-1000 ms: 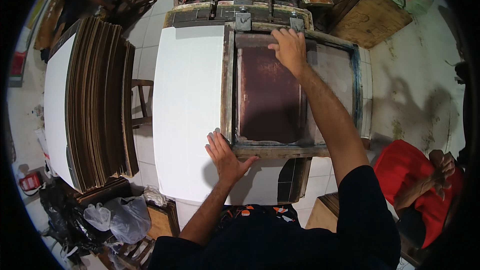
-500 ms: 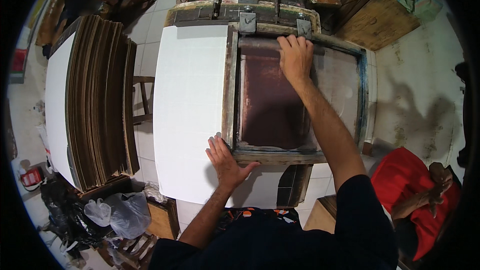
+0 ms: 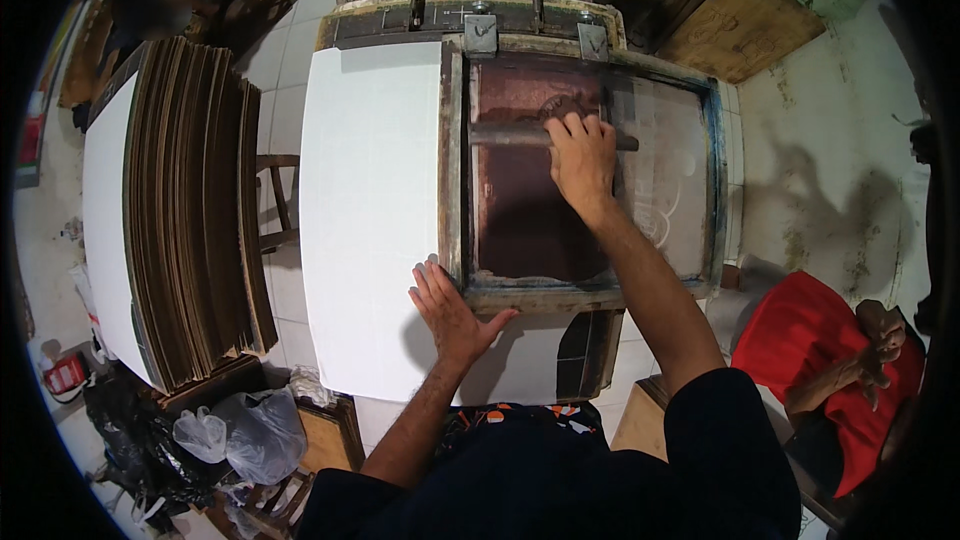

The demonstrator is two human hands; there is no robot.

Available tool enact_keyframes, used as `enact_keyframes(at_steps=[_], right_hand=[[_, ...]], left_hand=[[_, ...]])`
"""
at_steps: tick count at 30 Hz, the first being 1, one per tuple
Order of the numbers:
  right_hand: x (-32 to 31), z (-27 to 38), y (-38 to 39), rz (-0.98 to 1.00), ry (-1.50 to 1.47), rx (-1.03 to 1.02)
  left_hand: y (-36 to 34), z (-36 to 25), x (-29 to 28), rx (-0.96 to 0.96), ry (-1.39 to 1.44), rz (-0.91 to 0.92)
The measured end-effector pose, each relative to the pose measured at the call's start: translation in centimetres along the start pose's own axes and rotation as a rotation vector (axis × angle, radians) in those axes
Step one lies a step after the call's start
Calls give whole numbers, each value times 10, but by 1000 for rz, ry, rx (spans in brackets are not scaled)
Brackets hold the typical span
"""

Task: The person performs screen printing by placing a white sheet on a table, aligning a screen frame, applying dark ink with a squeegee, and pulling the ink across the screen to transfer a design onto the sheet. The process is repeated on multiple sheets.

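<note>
A wooden-framed printing screen point(image 3: 453, 170) lies over a white sheet point(image 3: 370, 210), held at its far edge by two metal hinge clamps point(image 3: 481, 35). Dark maroon ink point(image 3: 530, 210) covers the left part of its mesh. My right hand point(image 3: 583, 155) is closed over a long dark squeegee point(image 3: 515, 136), which lies crosswise on the mesh in the far half of the screen. Flat and with fingers spread, my left hand point(image 3: 452, 315) rests on the white sheet, its thumb along the near left corner of the frame.
To the left stands a thick stack of boards point(image 3: 185, 210) with a white sheet on its outer side. Plastic bags point(image 3: 240, 430) lie at lower left. Another person in red point(image 3: 800, 340) sits at lower right. Wooden boards point(image 3: 745, 25) lean at the far right.
My right hand has pulled the squeegee toward me from the far end of the screen, baring lighter mesh behind it. My left hand keeps its place at the frame's corner.
</note>
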State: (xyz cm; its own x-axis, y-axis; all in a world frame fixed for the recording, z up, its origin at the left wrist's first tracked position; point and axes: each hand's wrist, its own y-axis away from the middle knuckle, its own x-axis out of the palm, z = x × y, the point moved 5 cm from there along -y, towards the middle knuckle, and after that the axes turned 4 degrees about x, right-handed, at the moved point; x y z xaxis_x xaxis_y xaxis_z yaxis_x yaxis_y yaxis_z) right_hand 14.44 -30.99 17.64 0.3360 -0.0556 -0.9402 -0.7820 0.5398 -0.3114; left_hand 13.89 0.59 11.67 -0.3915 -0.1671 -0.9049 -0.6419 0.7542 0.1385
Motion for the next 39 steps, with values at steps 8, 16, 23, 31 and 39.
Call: enact_keyframes(at_steps=[8,16,23,31,39], right_hand=[[24,-30,-88,-157,-28,1],[13,-12,-24,-27,-9,12],[-30,39,121,62,-37,74],[-53,71,211,78,-86,75],[-51,72,214,87,-89,87]], left_hand=[[-2,1,1,-32,14,53],[-1,0,0,-2,44,-26],[0,2,2,42,75,-81],[2,6,3,28,146,-68],[2,5,-1,58,159,-105]])
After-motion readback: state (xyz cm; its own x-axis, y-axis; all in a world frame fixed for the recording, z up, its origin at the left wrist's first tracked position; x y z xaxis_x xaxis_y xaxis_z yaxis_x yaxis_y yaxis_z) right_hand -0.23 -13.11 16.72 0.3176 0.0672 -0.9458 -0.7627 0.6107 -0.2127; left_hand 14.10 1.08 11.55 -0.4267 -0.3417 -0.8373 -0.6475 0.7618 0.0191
